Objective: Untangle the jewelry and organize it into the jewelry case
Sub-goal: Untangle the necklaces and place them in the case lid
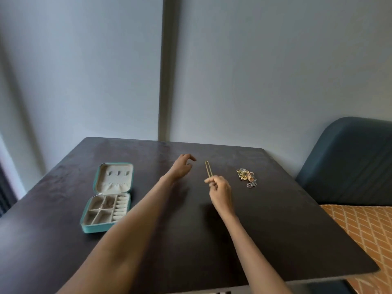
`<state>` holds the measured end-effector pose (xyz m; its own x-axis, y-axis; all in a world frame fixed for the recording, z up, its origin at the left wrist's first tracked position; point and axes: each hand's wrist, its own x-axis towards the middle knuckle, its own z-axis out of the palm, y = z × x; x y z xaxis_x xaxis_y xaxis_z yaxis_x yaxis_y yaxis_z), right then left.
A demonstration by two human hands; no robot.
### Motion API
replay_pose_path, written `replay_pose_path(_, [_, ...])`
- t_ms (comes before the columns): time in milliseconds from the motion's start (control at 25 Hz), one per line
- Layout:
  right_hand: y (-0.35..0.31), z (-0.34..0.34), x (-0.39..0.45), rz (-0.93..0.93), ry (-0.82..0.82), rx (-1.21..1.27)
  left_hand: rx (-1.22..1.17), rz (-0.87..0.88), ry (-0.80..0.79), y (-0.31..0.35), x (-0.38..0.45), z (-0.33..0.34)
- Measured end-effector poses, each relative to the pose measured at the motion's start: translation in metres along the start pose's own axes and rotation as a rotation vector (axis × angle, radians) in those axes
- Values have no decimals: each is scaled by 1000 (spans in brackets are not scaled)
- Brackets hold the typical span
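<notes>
Presently, findings as seen from the head view:

Desk: the dark desk carries every item noted below; both bare forearms reach across it from the near edge.

Jewelry case: the teal jewelry case lies open on the left part of the desk, lid laid back flat toward the wall. The near half is split into pale compartments, with a column of ring rolls along its right side. Something small sits in an upper compartment; it is too blurred to identify.

Right hand: the right hand is raised near the middle of the desk. Its fingers pinch the lower end of a gold loop.

Gold loop: the gold loop is long and narrow, standing up and away from the pinch toward the wall, apart from the other jewelry.

Left hand: the left hand is extended beyond and to the left of the loop, over the desk. Its fingers are loosely curled and released, grasping nothing. Contact with the desk cannot be told.

Jewelry cluster: a cluster of gold, pink and silver pieces rests on the desk to the right of the right hand, clear of it. Individual pieces cannot be separated at this sharpness.

Surroundings: a blue chair back and an orange patterned cushion stand beside the right edge of the desk.
</notes>
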<state>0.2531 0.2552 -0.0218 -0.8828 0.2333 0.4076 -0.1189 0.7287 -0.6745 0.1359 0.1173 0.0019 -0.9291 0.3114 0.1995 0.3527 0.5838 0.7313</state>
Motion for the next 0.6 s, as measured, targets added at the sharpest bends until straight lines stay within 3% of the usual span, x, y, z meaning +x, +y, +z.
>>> replay_pose_path(200, [-72, 39, -9, -36, -162, -1, 183, 98, 22, -21, -67, -80])
replay_pose_path(400, [-143, 86, -42, -205, -472, -133, 299, 49, 66, -63, -133, -162])
replay_pose_path(600, [-171, 109, -58, -249, -475, -257, 507, -45, -61, -76, -176, -196])
